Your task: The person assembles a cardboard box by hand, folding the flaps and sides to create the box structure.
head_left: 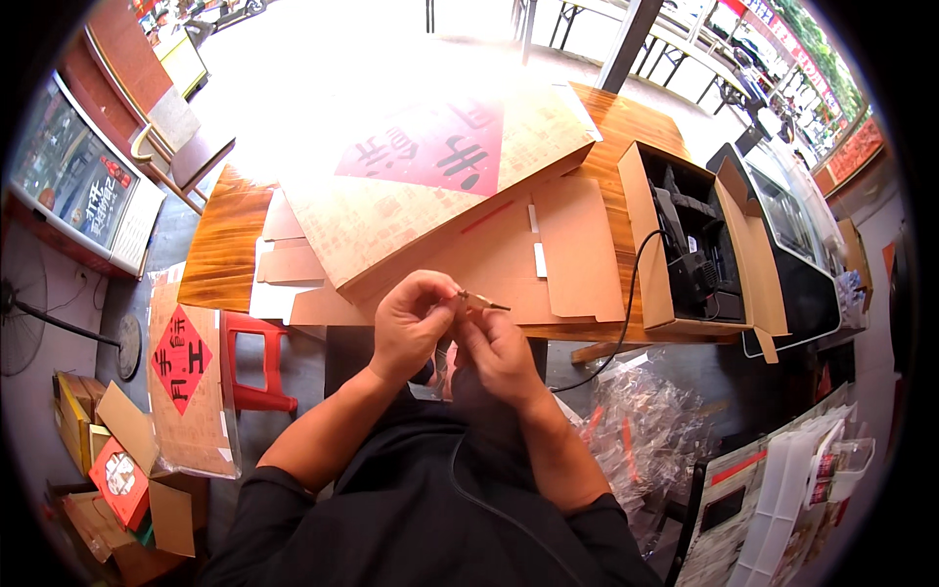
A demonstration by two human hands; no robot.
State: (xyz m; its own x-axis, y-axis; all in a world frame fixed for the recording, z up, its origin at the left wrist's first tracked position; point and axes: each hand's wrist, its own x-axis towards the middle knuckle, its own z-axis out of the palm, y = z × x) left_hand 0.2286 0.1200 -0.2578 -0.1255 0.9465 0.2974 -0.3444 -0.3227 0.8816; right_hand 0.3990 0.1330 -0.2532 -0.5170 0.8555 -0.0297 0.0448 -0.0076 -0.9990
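So both hands are up in front of the dark shirt, just off the near edge of the worktop (220, 256), fiddling with a small slim thing (484, 300). It's tan with a darker tip, too small for me to say what it is. The left hand (411, 328) has its thumb and finger pinched on the left end, other fingers curled in. The tip pokes off to the right, above the right hand (504, 357), which is half curled with fingertips right up against it; can't tell if that one's really gripping. Beyond the hands there's a big flat cardboard box (411, 235) lying on some flattened cardboard (577, 245), plus an open carton (657, 293) over on the right.
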